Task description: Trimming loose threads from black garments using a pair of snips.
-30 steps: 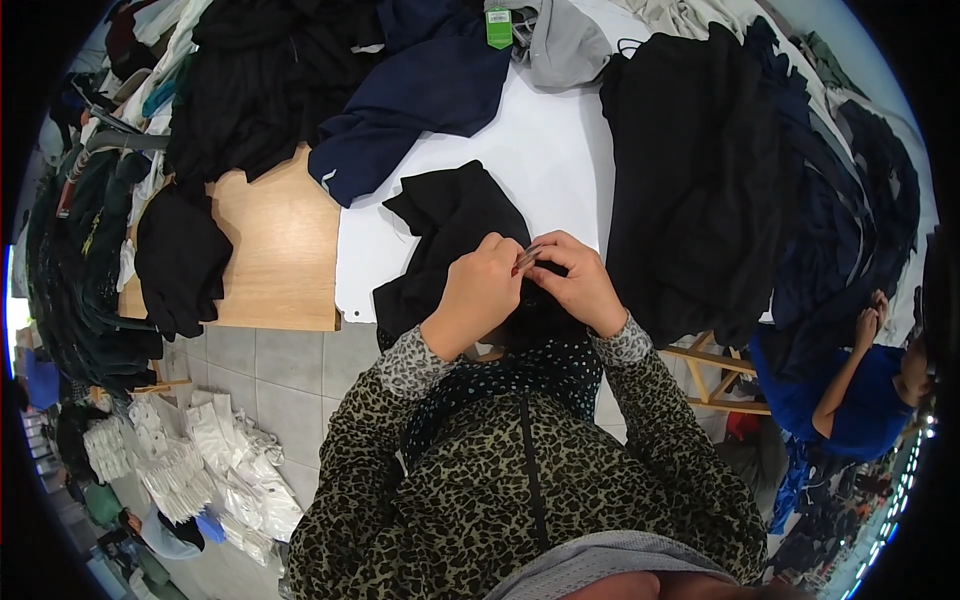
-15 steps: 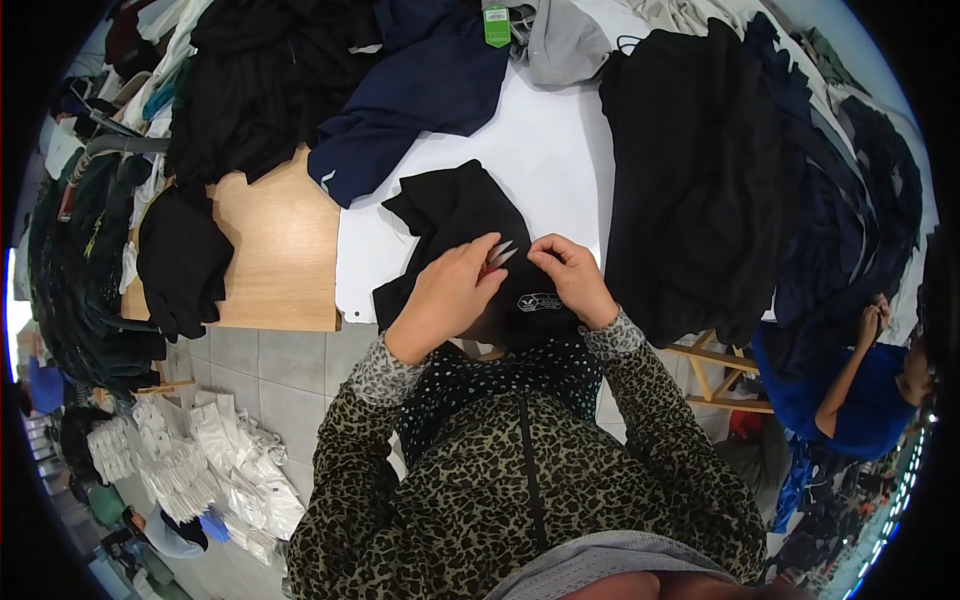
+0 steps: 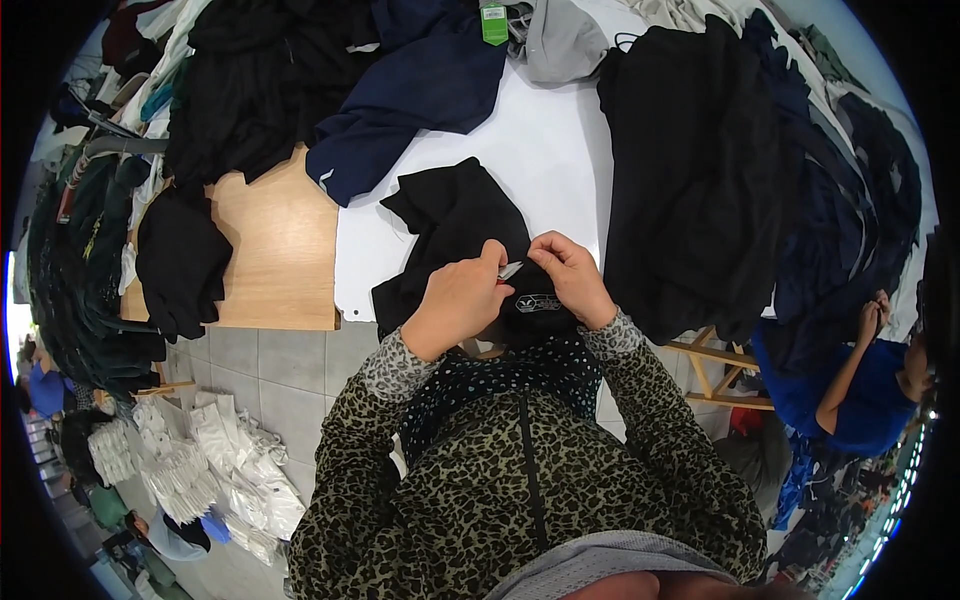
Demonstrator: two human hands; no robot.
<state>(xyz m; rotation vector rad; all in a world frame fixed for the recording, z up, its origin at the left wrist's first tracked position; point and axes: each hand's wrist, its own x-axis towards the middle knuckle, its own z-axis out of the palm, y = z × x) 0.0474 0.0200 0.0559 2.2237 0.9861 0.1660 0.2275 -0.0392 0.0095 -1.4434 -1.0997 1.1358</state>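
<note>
A black garment (image 3: 460, 205) with a small white printed mark lies in front of me at the near edge of the table. My left hand (image 3: 460, 300) is closed around a pair of thread snips (image 3: 512, 270). Their pale blades point right, toward the other hand, and a bit of red shows by the fingers. Thumb and forefinger of my right hand (image 3: 568, 275) are pinched together at the garment's right edge, close to the blade tips. Whether they grip a thread or the cloth is too small to make out.
A long black garment (image 3: 690, 180) lies to the right, a navy one (image 3: 420, 110) beyond, and a black pile (image 3: 270, 80) at far left. A folded black piece (image 3: 180, 260) hangs over the wooden table edge (image 3: 285, 250). A person in blue (image 3: 860, 400) works at right.
The snips' blades were spread apart and have come together. My left hand has turned and shifted slightly down and toward the right hand, which stays nearly in place.
</note>
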